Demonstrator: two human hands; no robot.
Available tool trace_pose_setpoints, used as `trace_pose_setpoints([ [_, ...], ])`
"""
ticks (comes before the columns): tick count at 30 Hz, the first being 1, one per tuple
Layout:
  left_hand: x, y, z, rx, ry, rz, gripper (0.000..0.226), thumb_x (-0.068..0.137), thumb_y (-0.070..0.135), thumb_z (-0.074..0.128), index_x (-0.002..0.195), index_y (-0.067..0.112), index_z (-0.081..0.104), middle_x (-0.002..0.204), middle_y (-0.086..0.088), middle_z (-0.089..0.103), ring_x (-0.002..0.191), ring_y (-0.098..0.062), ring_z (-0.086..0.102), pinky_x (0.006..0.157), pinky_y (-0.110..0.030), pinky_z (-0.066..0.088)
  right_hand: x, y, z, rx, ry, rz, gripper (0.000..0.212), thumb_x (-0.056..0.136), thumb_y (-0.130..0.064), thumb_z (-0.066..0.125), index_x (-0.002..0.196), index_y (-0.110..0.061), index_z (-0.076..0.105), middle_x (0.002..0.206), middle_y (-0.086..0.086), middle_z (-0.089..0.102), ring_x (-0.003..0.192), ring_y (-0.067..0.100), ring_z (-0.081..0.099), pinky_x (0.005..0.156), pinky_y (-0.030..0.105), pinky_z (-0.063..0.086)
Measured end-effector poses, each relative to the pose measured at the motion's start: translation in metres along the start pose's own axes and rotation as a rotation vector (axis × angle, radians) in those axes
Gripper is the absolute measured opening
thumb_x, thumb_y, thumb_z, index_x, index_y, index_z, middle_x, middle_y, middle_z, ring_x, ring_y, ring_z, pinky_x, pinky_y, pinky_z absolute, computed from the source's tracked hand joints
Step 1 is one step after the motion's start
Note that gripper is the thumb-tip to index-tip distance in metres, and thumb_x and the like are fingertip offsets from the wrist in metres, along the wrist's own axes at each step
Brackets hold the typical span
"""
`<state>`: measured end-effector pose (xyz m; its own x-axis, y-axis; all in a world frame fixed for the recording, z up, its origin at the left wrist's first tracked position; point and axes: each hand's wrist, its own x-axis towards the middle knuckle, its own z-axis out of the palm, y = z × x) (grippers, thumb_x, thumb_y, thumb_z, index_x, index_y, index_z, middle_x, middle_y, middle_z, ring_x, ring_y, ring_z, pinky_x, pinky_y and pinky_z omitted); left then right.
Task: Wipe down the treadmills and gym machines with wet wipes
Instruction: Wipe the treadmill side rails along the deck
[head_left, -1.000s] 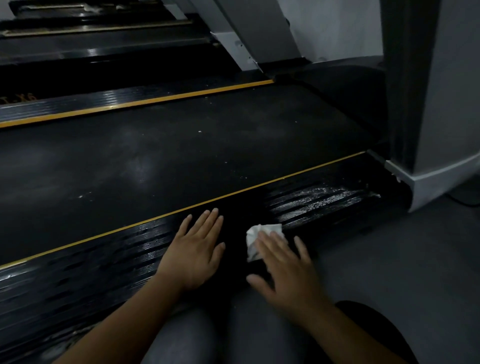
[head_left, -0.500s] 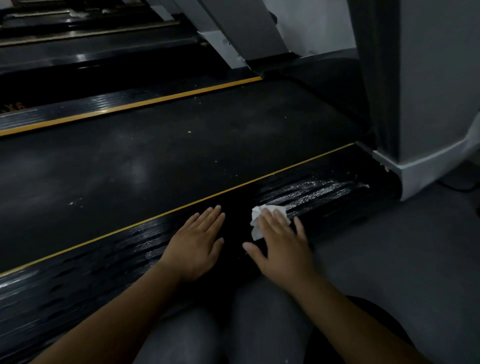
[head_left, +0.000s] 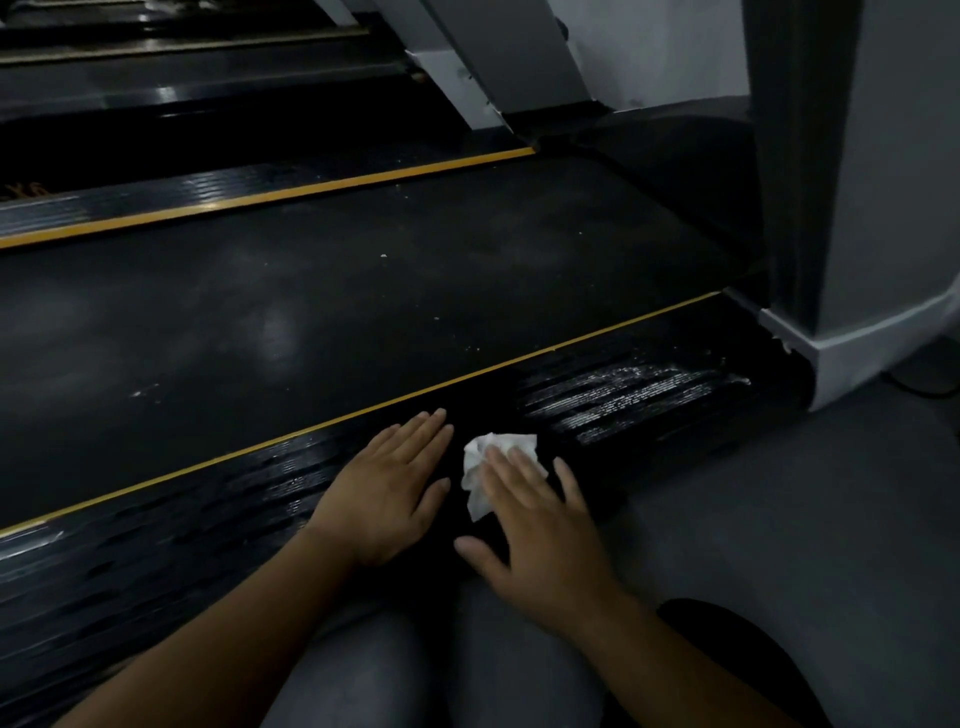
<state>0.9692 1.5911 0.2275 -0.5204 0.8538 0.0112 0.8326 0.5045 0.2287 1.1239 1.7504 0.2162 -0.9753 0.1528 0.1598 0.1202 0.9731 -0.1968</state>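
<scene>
The step in hand appears to be wiping the ribbed near side rail (head_left: 171, 525) that runs alongside the treadmill belt (head_left: 311, 322), with a thin yellow stripe (head_left: 234, 454) between the two. Toward the left the rail's ribs shine dark and look wet, which suggests that stretch is done. The left hand (head_left: 387, 493) lies palm-down on the rail, its fingers (head_left: 423, 434) straight and close together, holding nothing; it seems to serve as a brace. Just beside it, across a narrow gap, the crumpled white wet wipe (head_left: 485, 460) lies on the rail under the right hand (head_left: 540, 525). That hand's fingers (head_left: 519, 470) are straight and a little spread, pressing down on the wipe rather than pinching it, and the thumb stretches out to the left. The wipe shows past the fingertips and beside the index finger; the rest is hidden under the hand. Farther right the ribs carry a pale dusty residue (head_left: 623, 395) that reaches nearly to the grey upright (head_left: 857, 338) at the rail's end. The next move likely calls for sliding the pressed wipe rightward along the ribs over that patch, with flat pressure so it does not bunch or slip from under the fingers.
</scene>
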Motion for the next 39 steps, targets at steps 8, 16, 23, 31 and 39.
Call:
trace_pose_setpoints([
  [8,0.004,0.0,-0.001,-0.004,-0.023,0.01,0.08,0.092,0.06,0.008,0.162,0.02,0.014,0.167,0.006,0.001,0.155,-0.01,-0.001,0.126,-0.031,0.0,0.047,0.017,-0.012,-0.004,-0.058,0.203,0.091,0.088,-0.077,0.012,0.156,-0.022,0.034,0.168,-0.004,0.02,0.155,0.015,0.012,0.124,0.05,0.002],
  [16,0.031,0.009,-0.001,0.034,-0.049,0.008,0.09,0.083,0.063,-0.006,0.163,0.023,0.002,0.166,0.009,-0.011,0.154,-0.007,-0.013,0.121,-0.025,-0.011,0.042,0.037,-0.023,-0.054,-0.067,0.215,0.087,0.089,-0.074,0.013,0.154,-0.021,0.038,0.166,-0.004,0.026,0.154,0.014,0.019,0.123,0.051,0.007],
  [23,0.029,0.009,-0.001,0.016,-0.039,0.011,0.088,0.085,0.063,-0.002,0.163,0.022,0.008,0.169,0.007,-0.004,0.154,-0.007,-0.011,0.12,-0.024,-0.012,0.019,0.021,-0.012,-0.054,-0.042,0.087,0.075,0.094,-0.067,0.029,0.148,-0.018,0.049,0.162,-0.005,0.035,0.149,0.015,0.032,0.119,0.049,0.012],
  [31,0.033,0.006,-0.008,0.018,-0.098,0.02,0.092,0.082,0.067,-0.005,0.163,0.025,0.006,0.166,0.01,-0.01,0.153,-0.007,-0.013,0.124,-0.029,-0.008,0.05,0.014,-0.016,0.019,-0.102,0.133,0.083,0.093,-0.062,0.003,0.157,-0.021,0.035,0.167,-0.007,0.02,0.155,0.012,0.015,0.124,0.047,0.002],
  [39,0.04,0.007,-0.009,0.081,-0.105,-0.006,0.087,0.084,0.067,-0.004,0.163,0.031,0.005,0.168,0.011,-0.008,0.156,-0.013,-0.012,0.126,-0.042,-0.006,0.08,0.044,-0.028,-0.031,-0.139,0.245,0.092,0.084,-0.065,-0.008,0.159,-0.025,0.027,0.168,-0.009,0.017,0.155,0.01,0.01,0.124,0.047,0.0],
])
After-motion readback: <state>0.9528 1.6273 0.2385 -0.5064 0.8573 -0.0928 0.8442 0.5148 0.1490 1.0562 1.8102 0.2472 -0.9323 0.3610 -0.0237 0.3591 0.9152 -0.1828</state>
